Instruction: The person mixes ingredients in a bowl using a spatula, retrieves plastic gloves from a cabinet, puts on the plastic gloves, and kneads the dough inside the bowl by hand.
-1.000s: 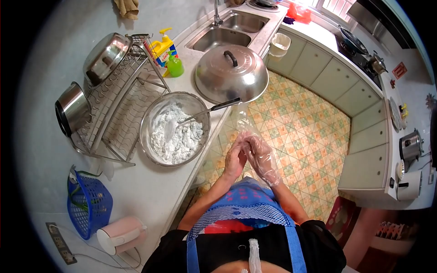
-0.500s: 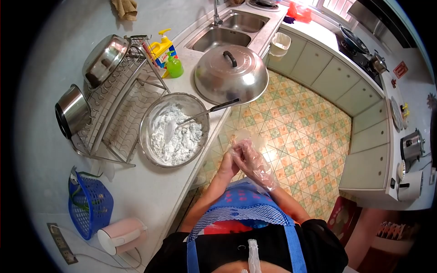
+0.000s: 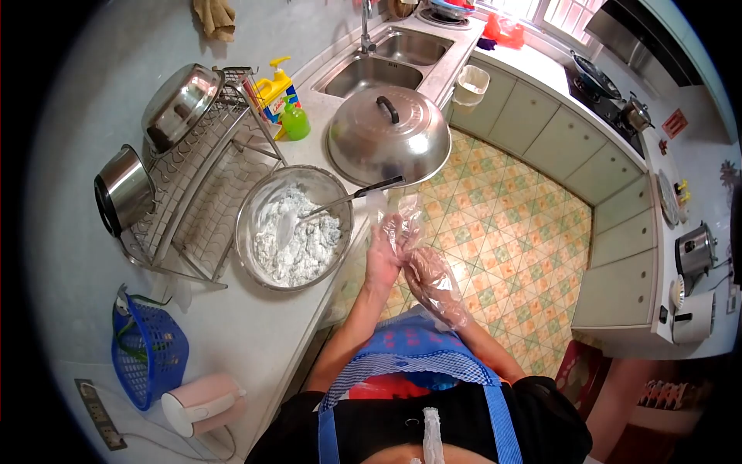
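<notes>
Here, on the counter (image 3: 259, 332), a metal bowl (image 3: 323, 183) holds clumpy white powder (image 3: 292, 251) and a black-handled utensil (image 3: 379, 187) leaning across its rim. A blue basket (image 3: 168, 348) contains green stalks (image 3: 151, 299). Near the edge, clear plastic (image 3: 410, 214) lies loosely about the left hand's (image 3: 383, 255) fingers, the plastic-covered right hand (image 3: 431, 277) close against that hand; I cannot tell whether either grip is spread or pinching.
</notes>
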The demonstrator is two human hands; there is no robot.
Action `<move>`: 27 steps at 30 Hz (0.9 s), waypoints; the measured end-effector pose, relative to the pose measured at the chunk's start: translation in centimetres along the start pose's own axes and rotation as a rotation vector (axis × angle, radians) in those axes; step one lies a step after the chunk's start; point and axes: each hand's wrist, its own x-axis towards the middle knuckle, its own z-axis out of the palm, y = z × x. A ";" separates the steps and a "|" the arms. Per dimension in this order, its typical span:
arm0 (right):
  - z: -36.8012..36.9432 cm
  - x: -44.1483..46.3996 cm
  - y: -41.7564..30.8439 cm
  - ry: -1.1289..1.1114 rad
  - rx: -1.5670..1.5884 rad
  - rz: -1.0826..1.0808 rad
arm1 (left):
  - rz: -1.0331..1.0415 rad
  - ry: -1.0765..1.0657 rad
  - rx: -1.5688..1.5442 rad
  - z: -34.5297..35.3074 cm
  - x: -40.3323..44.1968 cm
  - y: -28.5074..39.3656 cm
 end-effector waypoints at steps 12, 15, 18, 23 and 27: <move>-0.4 1.2 -1.2 -0.008 0.092 -0.084 | -0.179 -0.394 -0.214 -4.5 2.6 -0.9; -0.9 1.2 -1.7 -0.053 0.053 -0.025 | -0.222 -0.318 -0.121 0.1 0.9 -0.4; -1.5 1.8 -2.5 -0.042 0.111 -0.058 | -0.201 -0.068 -0.151 2.7 0.4 0.0; -0.7 1.3 -2.1 -0.103 -0.071 -0.118 | -0.230 -0.364 -0.402 0.4 0.9 0.3; -0.5 1.2 -2.1 -0.076 -0.035 -0.110 | -0.217 -0.311 -0.339 0.5 0.7 0.3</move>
